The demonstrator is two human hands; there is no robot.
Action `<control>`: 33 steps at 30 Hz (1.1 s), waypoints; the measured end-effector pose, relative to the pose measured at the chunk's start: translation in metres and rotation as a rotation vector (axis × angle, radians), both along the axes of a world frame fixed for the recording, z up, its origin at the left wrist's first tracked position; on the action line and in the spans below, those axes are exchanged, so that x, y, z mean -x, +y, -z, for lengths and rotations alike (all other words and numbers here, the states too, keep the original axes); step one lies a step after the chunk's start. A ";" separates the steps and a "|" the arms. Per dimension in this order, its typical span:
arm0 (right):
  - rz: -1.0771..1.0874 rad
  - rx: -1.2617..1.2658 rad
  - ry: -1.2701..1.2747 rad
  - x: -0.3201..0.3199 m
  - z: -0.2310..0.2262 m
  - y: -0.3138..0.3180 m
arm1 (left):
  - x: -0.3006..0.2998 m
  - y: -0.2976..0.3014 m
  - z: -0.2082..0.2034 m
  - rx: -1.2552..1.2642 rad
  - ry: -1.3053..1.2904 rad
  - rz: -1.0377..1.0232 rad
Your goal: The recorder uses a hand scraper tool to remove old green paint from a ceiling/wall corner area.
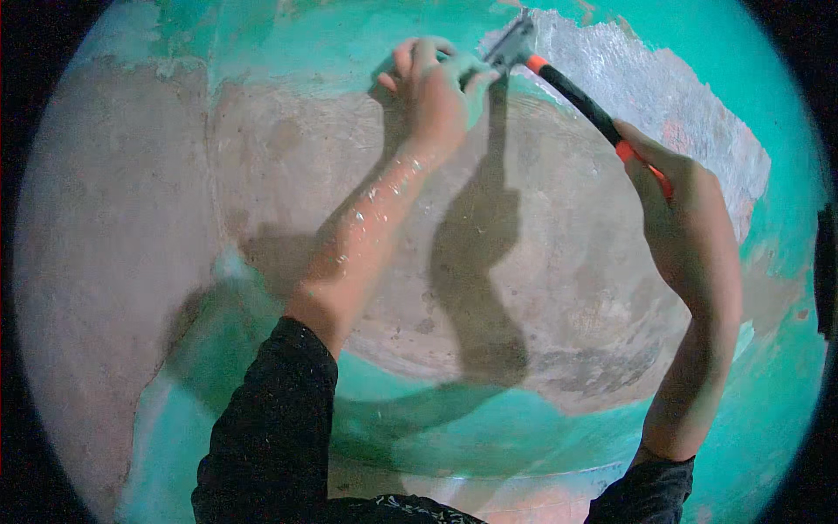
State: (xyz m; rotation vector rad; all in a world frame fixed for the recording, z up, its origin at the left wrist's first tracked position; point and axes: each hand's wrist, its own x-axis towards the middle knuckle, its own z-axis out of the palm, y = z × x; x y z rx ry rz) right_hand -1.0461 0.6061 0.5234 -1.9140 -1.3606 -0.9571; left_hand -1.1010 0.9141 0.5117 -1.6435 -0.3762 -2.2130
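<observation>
My right hand is wrapped round the black and orange handle of a scraper. Its dark grey flat head lies across the handle's far end, against the wall at the upper edge of a bare patch. Just left of that head, my left hand rests on the wall with bent fingers apart. A greenish tint shows along its thumb side; I cannot make out whether that is loose paint. Pale flakes cling to my left forearm. The wall is brownish where bare, ringed by green paint.
A rough whitish-grey patch spreads over the upper right, beside the scraper. More bare wall lies at the left, past a vertical crack. Green paint curves along the bottom. Shadows of my arms fall across the middle.
</observation>
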 end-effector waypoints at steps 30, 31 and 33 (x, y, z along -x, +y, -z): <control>-0.214 -0.182 -0.098 -0.015 0.032 0.034 | 0.026 0.016 -0.027 -0.086 0.036 -0.053; -0.215 -0.184 -0.101 -0.015 0.030 0.031 | 0.027 0.017 -0.029 -0.088 0.034 -0.054; -0.270 -0.194 0.008 -0.019 0.031 0.030 | 0.021 0.020 -0.027 -0.144 0.102 -0.066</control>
